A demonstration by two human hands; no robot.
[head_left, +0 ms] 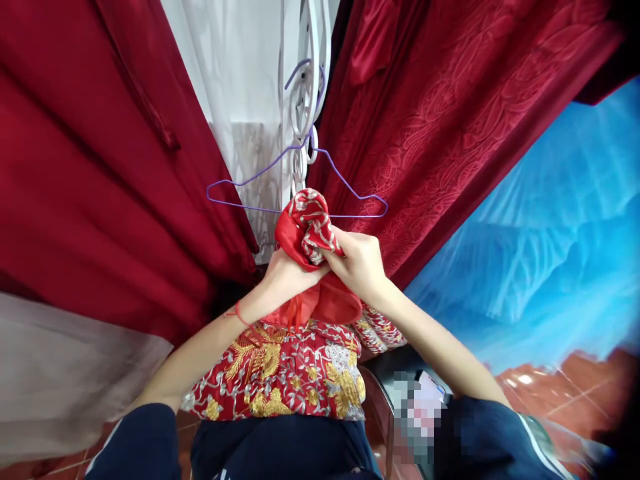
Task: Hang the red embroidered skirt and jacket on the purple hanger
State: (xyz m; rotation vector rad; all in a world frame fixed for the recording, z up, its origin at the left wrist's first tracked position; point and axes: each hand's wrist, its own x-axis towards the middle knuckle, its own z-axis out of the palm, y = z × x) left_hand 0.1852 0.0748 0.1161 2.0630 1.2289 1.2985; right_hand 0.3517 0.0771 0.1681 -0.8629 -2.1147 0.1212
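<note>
A red garment with gold and silver embroidery (295,373) lies across my lap, its plain red lining showing near the top. My left hand (286,277) is closed around a bunched, rolled part of it from the left and below. From the right, my right hand (361,263) pinches the embroidered fabric of the same bunch, thumb pressed inward. Just behind the bunch hangs a purple wire hanger (345,177), with nothing on it. The bunched fabric covers part of the hanger's lower bar.
The hanger is on a white metal rack (313,80) with curled ends. Dark red drapes (115,173) hang left and a patterned red cloth (425,127) right. Blue tulle (545,233) spreads at the right. A phone (431,388) lies on a dark seat beside me.
</note>
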